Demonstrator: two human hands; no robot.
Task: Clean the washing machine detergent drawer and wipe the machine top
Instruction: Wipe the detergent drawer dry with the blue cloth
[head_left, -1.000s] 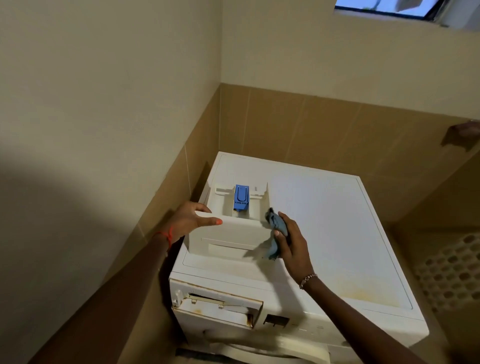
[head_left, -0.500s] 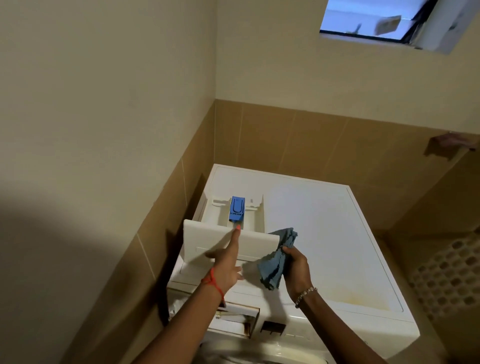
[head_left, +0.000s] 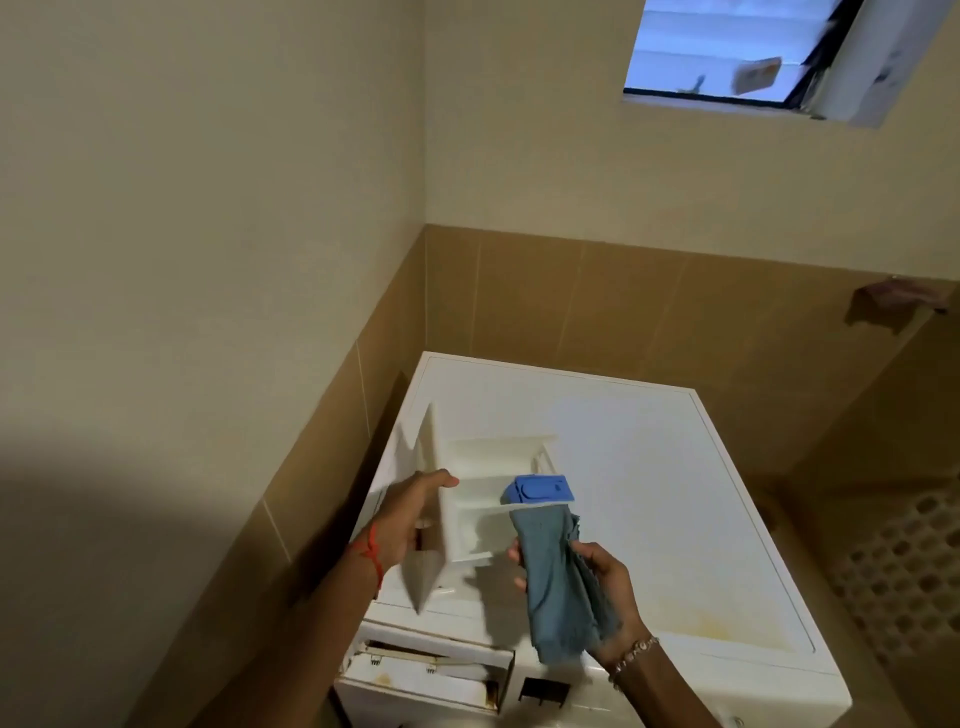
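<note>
Detergent drawer (head_left: 483, 499) sits out of its slot and is held up over the front left part of the washing machine top (head_left: 675, 493), turned so its white front panel faces left and its open compartments face me. I see my left hand (head_left: 402, 525) gripping that front panel, fingers curled round its edge and the thumb lying across the upper side, a red thread at the wrist. My right hand (head_left: 597, 587) is just to the right of the drawer and a little lower, closed around a blue-grey cloth (head_left: 558, 577); the cloth's upper end touches the drawer right under its blue insert (head_left: 540, 489), and the rest hangs down past my palm toward the machine's front edge. A beaded bracelet shows on that wrist. Below the drawer the empty drawer slot (head_left: 431, 670) gapes in the machine's front, with brownish marks near its right end. The machine top carries a yellowish stain (head_left: 727, 623) near the front right. The drawer's lower corner is blurred, so I cannot tell whether it touches the top. The right fingers are mostly hidden behind the cloth, and the machine's front is cut off by the bottom edge.
</note>
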